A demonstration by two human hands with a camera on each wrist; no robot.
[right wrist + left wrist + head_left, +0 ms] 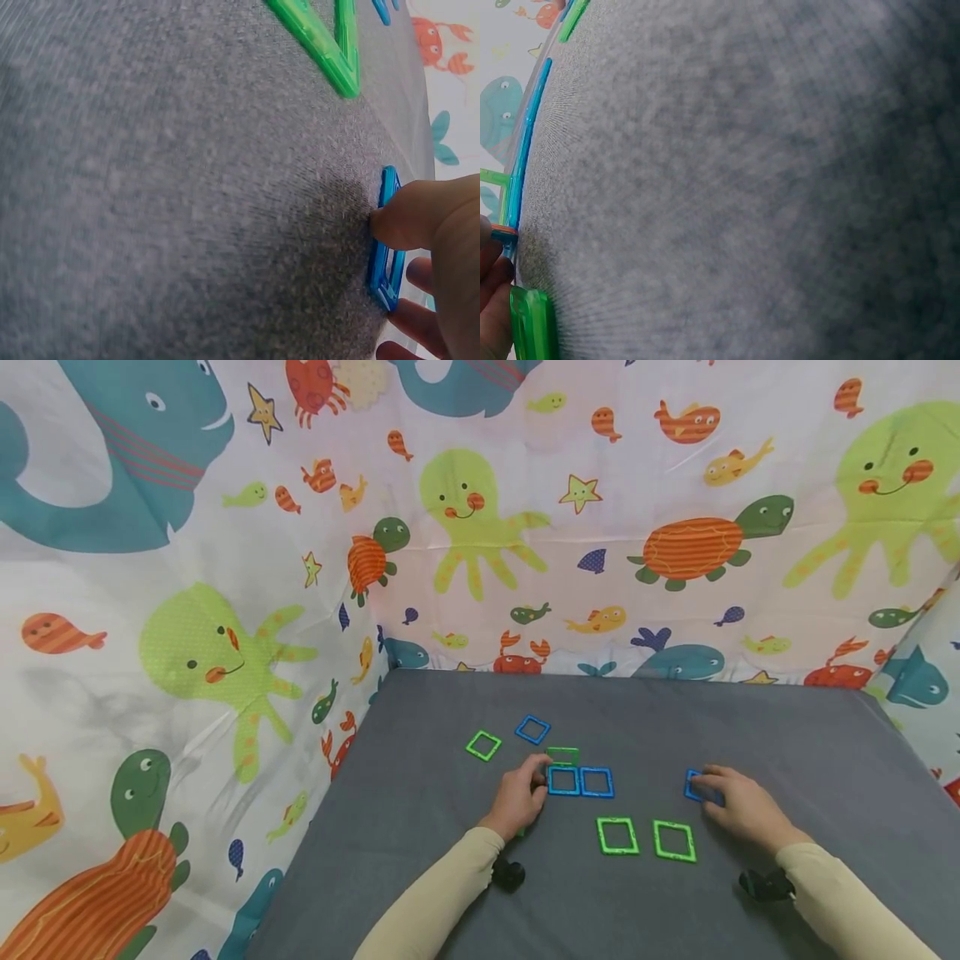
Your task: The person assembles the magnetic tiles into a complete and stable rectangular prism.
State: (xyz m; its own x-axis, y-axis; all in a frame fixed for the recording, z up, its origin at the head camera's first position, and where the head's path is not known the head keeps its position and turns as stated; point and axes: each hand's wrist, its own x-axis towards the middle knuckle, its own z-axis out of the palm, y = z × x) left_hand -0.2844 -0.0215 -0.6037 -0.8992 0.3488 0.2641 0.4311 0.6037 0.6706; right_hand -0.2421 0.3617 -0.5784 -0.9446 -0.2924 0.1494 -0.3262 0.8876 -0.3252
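My left hand [517,797] is at the left side of a blue square magnetic tile [564,793], its curled fingers and thumb at the tile's edge. In the left wrist view, only the fingertips [493,259] show, beside a blue edge. A second blue square tile [597,796] lies edge to edge on the right of the first, and a green tile [562,749] borders it behind. Farther right, my right hand [746,806] grips another blue square tile [381,259], thumb on its near edge and fingers at the far side; the hand partly covers it from above.
Two green square tiles [617,853] [675,857] lie in front, between the hands. Behind, on the left, are a green tile [483,758] and a blue tile [533,741]. Part of a green tile [534,322] shows by the left hand. Printed cloth [510,610] walls the grey table [420,827].
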